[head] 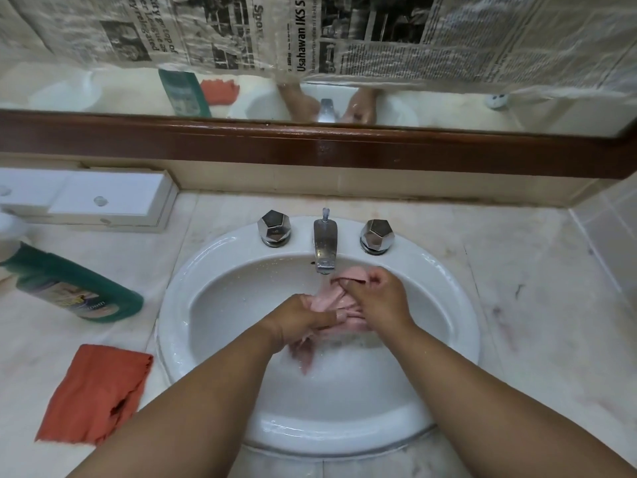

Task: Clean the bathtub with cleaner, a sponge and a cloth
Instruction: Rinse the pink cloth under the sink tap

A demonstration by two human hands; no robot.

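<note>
A wet pink cloth (pixel 327 298) hangs bunched over the white sink (pixel 213 267), right under the chrome tap (pixel 325 243), where a thin stream of water runs onto it. My left hand (pixel 300 315) grips its lower left part, and a loose tail dangles below. My right hand (pixel 375 298) pinches and holds its upper right part close to the spout. A green cleaner bottle (pixel 69 288) lies on its side on the counter at the left. An orange cloth (pixel 96 391) lies flat on the counter at the lower left. No sponge is in view.
Two chrome knobs (pixel 274 227) (pixel 376 236) flank the tap. A white box (pixel 103 198) stands at the back left of the marble counter (pixel 534 305). A wood-framed mirror (pixel 103 94), partly covered with newspaper, runs along the wall behind.
</note>
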